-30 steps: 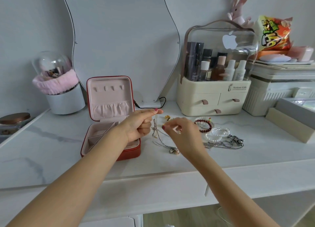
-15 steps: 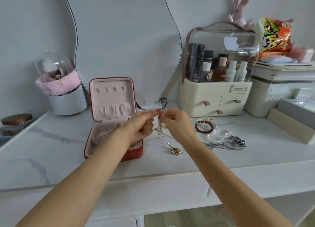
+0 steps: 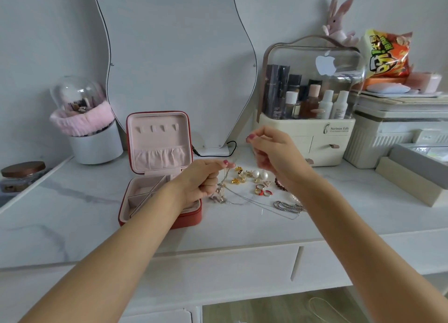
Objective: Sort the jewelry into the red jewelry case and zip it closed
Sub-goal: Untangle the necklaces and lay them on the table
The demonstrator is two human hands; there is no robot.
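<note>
Countertop (image 3: 72, 216) is carrying everything, so I'm using the red jewelry case (image 3: 155, 170) as my reference. Case is sitting open, lid upright, zip undone, tray compartments looking bare from what my forearm isn't covering. Mirror (image 3: 174, 63) is standing behind the case, cosmetics organizer (image 3: 308, 119) well to its right, brush holder (image 3: 92, 133) to its left.

My left hand (image 3: 203, 182) is hovering over the case's front right corner, thumb and forefinger pinching one end of a thin necklace chain (image 3: 238, 197). My right hand (image 3: 274, 153) is sitting higher and further right of the case, fingers curled, apparently pinching the other end, though the chain is too fine there to confirm.

Change from half a second ago: hands were together at the chain, now they're pulling apart, right one rising. That's also uncovering the loose pile right of the case: rhinestone strand (image 3: 289, 206), pearl earrings (image 3: 260, 174), rings (image 3: 263, 190), gold studs (image 3: 238, 176).

Reading: I'm stretching the chain straight and untangling it from its pendant cluster (image 3: 219, 194) so it's going onto a lid hook cleanly. Sorting is barely starting; nothing is inside yet.
</note>
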